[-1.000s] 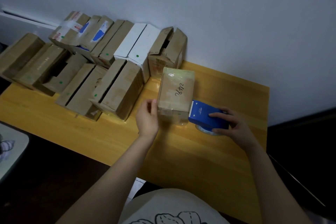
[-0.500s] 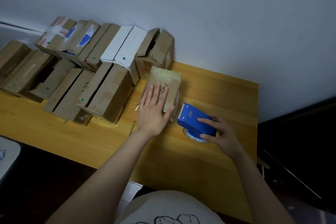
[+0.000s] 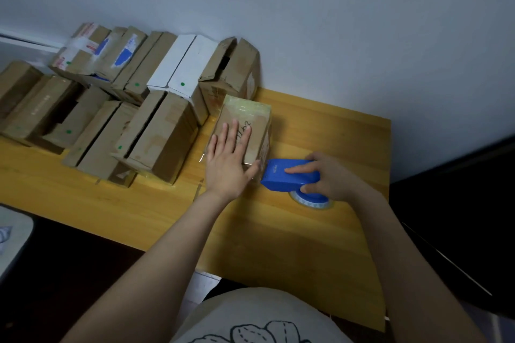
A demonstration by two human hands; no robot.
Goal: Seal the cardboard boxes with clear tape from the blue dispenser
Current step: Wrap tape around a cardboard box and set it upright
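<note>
A small cardboard box [image 3: 252, 117] with handwriting and shiny clear tape on it lies flat on the wooden table [image 3: 320, 245]. My left hand [image 3: 230, 159] presses flat on its top with straight fingers. Just right of the box, the blue tape dispenser [image 3: 289, 175] rests on the table with its tape roll [image 3: 310, 202] below. My right hand [image 3: 331, 178] grips the dispenser, index finger laid along its top. The dispenser's front end touches the box's near right corner.
Several brown cardboard boxes [image 3: 158, 133] and two white boxes [image 3: 184, 64] are packed across the table's left and back against the grey wall. One brown box [image 3: 231, 67] behind the taped one has open flaps. The table's right edge drops to a dark floor.
The box was held upright a second ago; it now lies flat under my left palm. My right hand has brought the dispenser level against the box's corner.
</note>
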